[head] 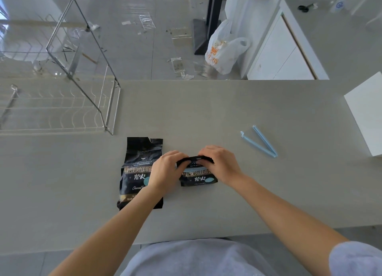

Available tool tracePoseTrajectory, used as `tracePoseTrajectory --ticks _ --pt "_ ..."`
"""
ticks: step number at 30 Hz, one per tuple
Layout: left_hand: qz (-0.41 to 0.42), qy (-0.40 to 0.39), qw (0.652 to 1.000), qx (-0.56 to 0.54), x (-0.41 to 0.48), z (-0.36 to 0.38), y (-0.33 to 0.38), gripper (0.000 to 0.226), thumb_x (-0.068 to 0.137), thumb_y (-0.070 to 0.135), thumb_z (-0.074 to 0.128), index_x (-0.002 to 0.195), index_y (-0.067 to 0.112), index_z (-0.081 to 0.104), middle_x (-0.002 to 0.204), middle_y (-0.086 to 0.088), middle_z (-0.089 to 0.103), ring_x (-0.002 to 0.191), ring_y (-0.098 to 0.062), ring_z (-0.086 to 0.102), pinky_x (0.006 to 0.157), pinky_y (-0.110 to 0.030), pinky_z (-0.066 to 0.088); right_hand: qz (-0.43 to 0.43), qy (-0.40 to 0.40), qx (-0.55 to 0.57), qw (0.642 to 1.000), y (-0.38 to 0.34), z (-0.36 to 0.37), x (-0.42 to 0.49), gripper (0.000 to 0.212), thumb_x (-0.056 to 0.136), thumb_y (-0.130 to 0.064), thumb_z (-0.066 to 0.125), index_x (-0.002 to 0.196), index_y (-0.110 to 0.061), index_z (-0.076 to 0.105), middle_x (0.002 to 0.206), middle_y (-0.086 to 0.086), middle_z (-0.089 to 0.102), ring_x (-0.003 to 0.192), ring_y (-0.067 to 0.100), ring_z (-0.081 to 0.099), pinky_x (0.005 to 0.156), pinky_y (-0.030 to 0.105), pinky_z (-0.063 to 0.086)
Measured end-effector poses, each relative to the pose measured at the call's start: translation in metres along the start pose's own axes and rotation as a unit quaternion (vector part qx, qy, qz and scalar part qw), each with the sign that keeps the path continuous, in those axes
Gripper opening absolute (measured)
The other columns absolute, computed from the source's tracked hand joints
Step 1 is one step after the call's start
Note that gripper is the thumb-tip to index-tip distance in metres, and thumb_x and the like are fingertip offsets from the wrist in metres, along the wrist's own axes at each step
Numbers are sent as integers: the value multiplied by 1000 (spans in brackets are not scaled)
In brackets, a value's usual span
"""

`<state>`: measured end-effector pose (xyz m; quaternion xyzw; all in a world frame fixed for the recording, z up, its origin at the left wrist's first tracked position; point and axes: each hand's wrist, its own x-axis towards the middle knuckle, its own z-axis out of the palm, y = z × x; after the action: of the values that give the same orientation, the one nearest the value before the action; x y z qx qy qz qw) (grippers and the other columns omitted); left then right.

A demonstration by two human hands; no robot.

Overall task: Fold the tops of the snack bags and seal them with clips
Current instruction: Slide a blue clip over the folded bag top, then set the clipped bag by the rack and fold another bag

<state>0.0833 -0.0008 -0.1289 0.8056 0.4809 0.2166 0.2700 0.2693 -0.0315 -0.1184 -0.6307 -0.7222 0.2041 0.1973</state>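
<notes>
Two black snack bags lie on the grey counter (pixel 206 114). The left bag (pixel 140 168) lies flat with its torn top unfolded, partly under my left wrist. The right bag (pixel 196 176) has its top rolled down into a thick fold, and a light blue strip shows just below that fold. My left hand (pixel 167 170) pinches the fold's left end and my right hand (pixel 221 164) presses its right end. A light blue clip (pixel 260 143) lies open in a V on the counter, to the right of my right hand.
A wire dish rack (pixel 62 102) stands on the counter at the left. A white box (pixel 365 112) sits at the right edge. Beyond the counter's far edge, a white plastic shopping bag (pixel 223 50) and scattered wrappers lie on the floor.
</notes>
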Motion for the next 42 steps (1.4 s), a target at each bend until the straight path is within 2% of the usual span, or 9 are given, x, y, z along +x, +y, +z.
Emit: tracePoseTrajectory --ticks 6,9,13,17,21,25,30,38,42 --pt "22 59 998 3 3 -5 1 5 84 23 64 82 20 68 68 8 59 66 -12 51 50 -25 40 10 55 30 998 -8 -1 5 5 83 -24 67 85 -20 67 82 -7 68 81 16 57 62 30 45" --pt "11 28 1000 4 9 -8 -2 8 85 22 63 86 18 71 74 4 64 70 -16 55 56 -31 46 46 27 46 998 -12 0 10 7 84 -24 66 87 -18 69 83 -3 68 84 19 59 65 33 46" --pt "16 43 999 -17 11 -10 -8 6 83 22 66 87 21 70 75 8 61 71 -12 51 56 -20 39 33 56 36 997 -12 2 12 8 83 -24 66 90 -21 70 85 -5 68 84 18 57 63 31 47" --pt "-40 -16 998 -55 22 -11 -12 10 83 21 65 92 21 70 81 7 62 75 -15 54 63 -31 45 60 -17 17 998 -11 2 22 11 85 -24 64 95 -20 69 89 0 66 90 21 57 67 36 48" --pt "-23 42 996 -82 28 -23 -23 20 83 14 64 103 17 66 99 2 67 88 -11 60 77 -29 52 48 26 21 998 -13 -7 38 8 84 -23 64 90 -22 69 86 -5 66 86 18 57 65 34 48" --pt "-134 140 976 -97 14 -34 -49 33 85 13 61 117 15 53 114 0 59 102 -10 54 80 -17 43 38 52 32 997 -26 -7 70 7 84 -26 64 88 -22 69 82 -5 64 77 15 54 62 30 43" --pt "-276 122 949 -92 -17 -42 -92 39 85 14 61 121 12 49 123 -8 53 115 -22 48 93 -30 38 3 51 31 998 -54 -1 130 10 85 -24 63 92 -21 69 83 -7 62 83 18 56 64 28 38" --pt "-398 55 899 -176 -44 -40 -122 50 86 29 61 128 13 39 128 -5 48 100 -8 47 67 -14 38 -35 -10 22 999 -98 38 213 17 91 -22 54 100 -21 69 94 3 66 89 24 58 72 37 48" --pt "-450 33 845 -287 -45 -41 -129 57 86 32 61 133 16 33 120 -4 52 98 -17 56 64 -23 49 -34 -44 23 998 -108 61 230 17 91 -21 55 100 -20 69 101 3 67 95 24 58 77 40 50"
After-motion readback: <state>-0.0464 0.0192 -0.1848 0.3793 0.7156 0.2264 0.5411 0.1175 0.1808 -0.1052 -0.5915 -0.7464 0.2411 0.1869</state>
